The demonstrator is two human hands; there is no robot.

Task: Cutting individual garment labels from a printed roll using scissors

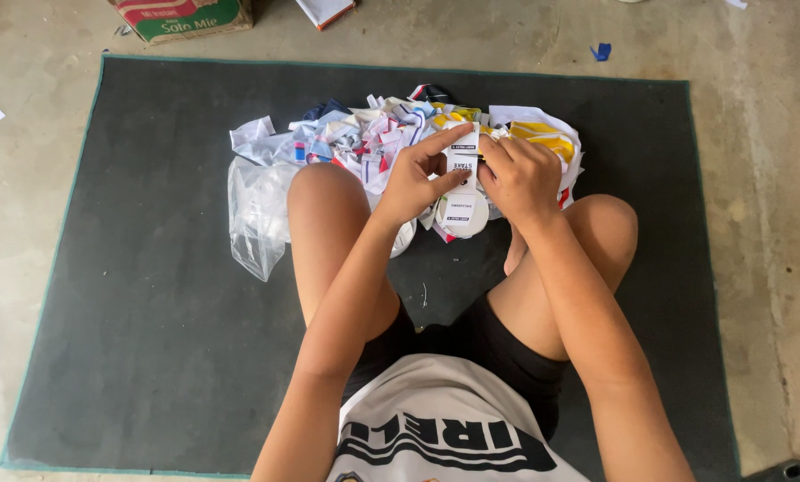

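Held up over the knees: a white sock [463,210] with a white paper label [463,153] in black print; left hand [415,183] gripping the label's left edge, forefinger stretched along its top; right hand [522,178] closed on its right edge; behind, a heap of socks [364,143] beside a clear plastic bag [255,214]; far left, a green-and-red carton [186,18] past the edge of the dark mat [150,312], with bare mat at both sides.
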